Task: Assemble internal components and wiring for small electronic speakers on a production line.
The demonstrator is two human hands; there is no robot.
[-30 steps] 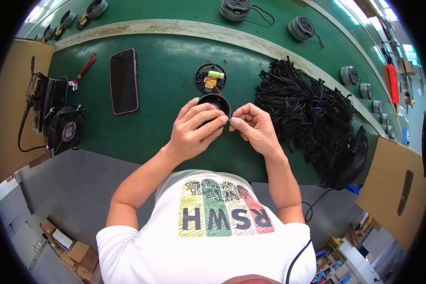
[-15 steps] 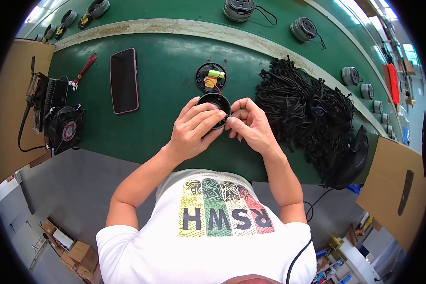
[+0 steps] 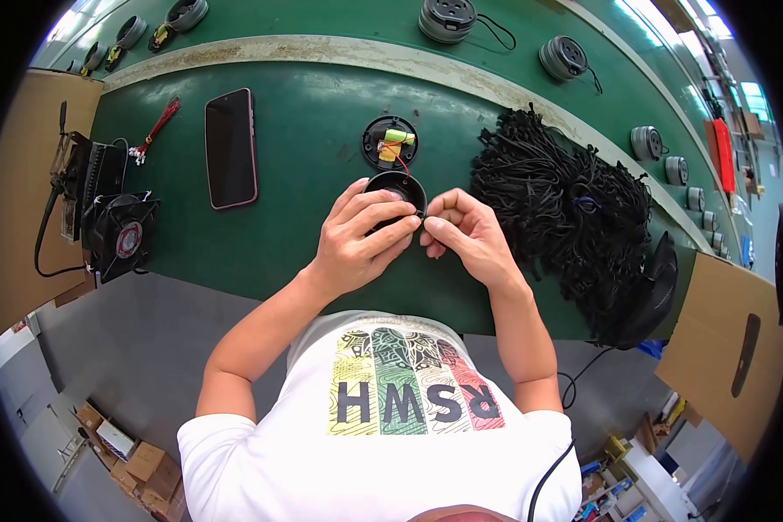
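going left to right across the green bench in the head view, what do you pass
small black fan → bundle of red wires → dark phone → left hand on the round black housing → right hand → heap of black cords

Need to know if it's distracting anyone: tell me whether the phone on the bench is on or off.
The screen looks off: the phone lies flat, face up on the green bench, its screen uniformly dark. Whether it is powered down, cannot tell.

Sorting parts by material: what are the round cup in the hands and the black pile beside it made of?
Round cup: likely moulded plastic, black with a dull sheen and smooth rim. Black pile: thin flexible strands, probably plastic ties or cords; matte, too fine to tell.
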